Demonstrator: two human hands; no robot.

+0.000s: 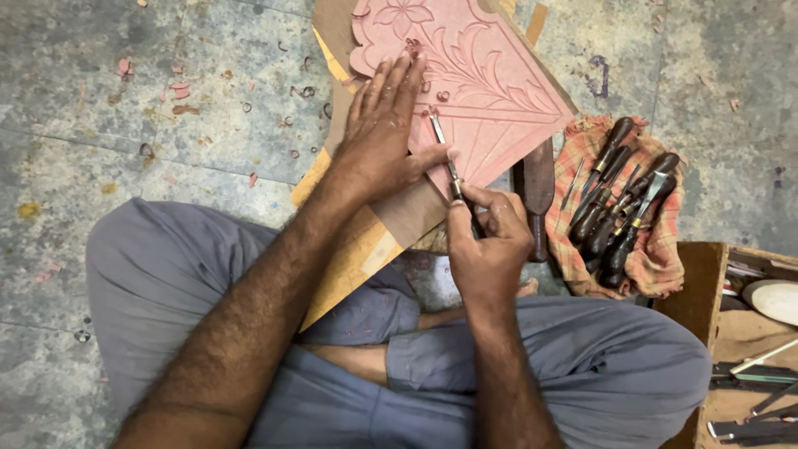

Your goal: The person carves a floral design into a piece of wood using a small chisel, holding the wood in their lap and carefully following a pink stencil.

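A pink carved wooden panel [482,75] with a flower and leaf relief lies on a brown board [366,241] on the floor in front of my crossed legs. My left hand [378,129] lies flat on the panel's near left edge, its thumb touching the blade. My right hand [486,237] is closed around a thin metal chisel [443,150], whose tip rests on the carved surface.
A dark wooden mallet [538,187] lies right of the panel. Several dark-handled chisels [619,204] rest on a checked cloth [657,258]. A wooden box [748,341] with more tools stands at the lower right. Wood shavings [179,91] dot the stone floor.
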